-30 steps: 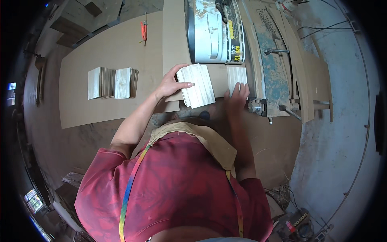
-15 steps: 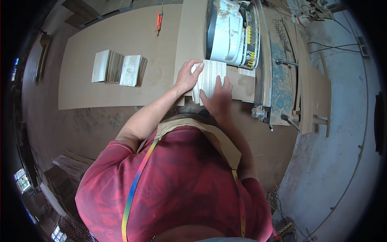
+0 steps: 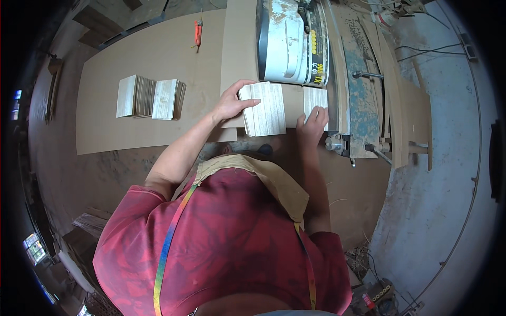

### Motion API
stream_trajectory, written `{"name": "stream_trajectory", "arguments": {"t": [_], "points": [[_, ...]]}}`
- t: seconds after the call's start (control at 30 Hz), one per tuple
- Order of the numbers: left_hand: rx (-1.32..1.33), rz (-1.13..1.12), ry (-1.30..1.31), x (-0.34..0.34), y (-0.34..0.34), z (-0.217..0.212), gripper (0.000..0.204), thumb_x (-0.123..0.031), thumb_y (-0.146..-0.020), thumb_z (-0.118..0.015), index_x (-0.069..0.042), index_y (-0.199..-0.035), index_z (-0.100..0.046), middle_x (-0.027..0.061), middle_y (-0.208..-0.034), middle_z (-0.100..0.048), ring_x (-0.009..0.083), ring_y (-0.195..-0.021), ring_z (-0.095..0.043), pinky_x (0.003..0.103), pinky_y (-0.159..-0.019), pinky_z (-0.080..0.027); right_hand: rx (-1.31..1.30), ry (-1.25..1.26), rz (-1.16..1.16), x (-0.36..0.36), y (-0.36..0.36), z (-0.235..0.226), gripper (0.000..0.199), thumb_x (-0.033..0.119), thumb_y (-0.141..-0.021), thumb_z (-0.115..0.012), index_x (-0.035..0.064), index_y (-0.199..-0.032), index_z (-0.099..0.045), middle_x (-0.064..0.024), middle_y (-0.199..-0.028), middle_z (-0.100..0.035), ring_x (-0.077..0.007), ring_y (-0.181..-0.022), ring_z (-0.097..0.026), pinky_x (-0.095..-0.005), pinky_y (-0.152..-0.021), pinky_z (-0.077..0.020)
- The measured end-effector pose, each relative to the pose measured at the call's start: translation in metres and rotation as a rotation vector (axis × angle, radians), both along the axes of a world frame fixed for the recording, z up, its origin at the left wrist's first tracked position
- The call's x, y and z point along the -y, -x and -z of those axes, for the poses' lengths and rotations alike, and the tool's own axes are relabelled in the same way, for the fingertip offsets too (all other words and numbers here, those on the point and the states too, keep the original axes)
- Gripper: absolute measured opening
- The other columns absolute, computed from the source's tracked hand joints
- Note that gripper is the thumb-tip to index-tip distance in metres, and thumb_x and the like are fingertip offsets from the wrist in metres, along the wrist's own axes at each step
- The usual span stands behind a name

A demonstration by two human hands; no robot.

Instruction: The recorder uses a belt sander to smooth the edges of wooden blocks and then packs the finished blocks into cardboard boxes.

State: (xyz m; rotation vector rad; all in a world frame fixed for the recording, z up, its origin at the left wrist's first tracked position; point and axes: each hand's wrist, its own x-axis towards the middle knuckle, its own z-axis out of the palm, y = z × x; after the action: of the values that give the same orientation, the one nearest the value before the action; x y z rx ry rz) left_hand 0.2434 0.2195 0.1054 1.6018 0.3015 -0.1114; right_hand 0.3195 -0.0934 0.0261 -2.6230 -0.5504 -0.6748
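My left hand (image 3: 232, 103) grips a stack of thin pale wooden boards (image 3: 268, 110) near the front edge of the work surface, its thumb on top and its fingers along the far left side. To the right, my right hand (image 3: 313, 124) has its fingers curled over the near end of a light wooden board (image 3: 315, 98), with the thumb at its left edge. That board lies just in front of the white machine (image 3: 287, 45), apart from the stack. How much of it reaches under the machine I cannot tell.
Two stacks of boards, one at the left (image 3: 135, 96) and one beside it (image 3: 167, 99), stand on the brown sheet (image 3: 105, 138). A red-handled tool (image 3: 198, 34) lies farther back. Right of the machine are a blue worn metal bed (image 3: 358, 105) and a lever (image 3: 377, 152).
My right hand has left the stack and moved right onto the board by the machine. The stack in my left hand has shifted slightly left, and its boards now show fanned at the left side.
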Motion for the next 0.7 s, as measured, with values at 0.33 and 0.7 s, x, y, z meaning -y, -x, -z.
{"name": "stream_trajectory", "arguments": {"t": [0.33, 0.7], "points": [[0.016, -0.190, -0.310, 0.030, -0.008, 0.001, 0.051, -0.033, -0.100, -0.079, -0.009, -0.144, -0.067, 0.0173, -0.139, -0.068, 0.0312, -0.126, -0.067, 0.043, -0.109, -0.054, -0.176, -0.271, -0.281, -0.067, 0.022, -0.074, 0.054, 0.023, -0.092, -0.083, -0.0062, -0.135, -0.068, -0.0295, -0.134, -0.065, -0.0486, -0.121, -0.060, -0.0521, -0.102, -0.0550], [-0.003, -0.178, 0.060, 0.017, -0.015, 0.020, 0.067, -0.061, -0.116, -0.035, -0.009, -0.148, -0.065, 0.0196, -0.148, -0.062, 0.0278, -0.124, -0.063, 0.043, -0.103, -0.055, -0.183, -0.258, -0.390, -0.092, 0.066, -0.114, 0.065, 0.030, -0.088, -0.088, -0.0042, -0.138, -0.067, -0.0301, -0.137, -0.063, -0.0494, -0.114, -0.064, -0.0524, -0.102, -0.0555]]}}
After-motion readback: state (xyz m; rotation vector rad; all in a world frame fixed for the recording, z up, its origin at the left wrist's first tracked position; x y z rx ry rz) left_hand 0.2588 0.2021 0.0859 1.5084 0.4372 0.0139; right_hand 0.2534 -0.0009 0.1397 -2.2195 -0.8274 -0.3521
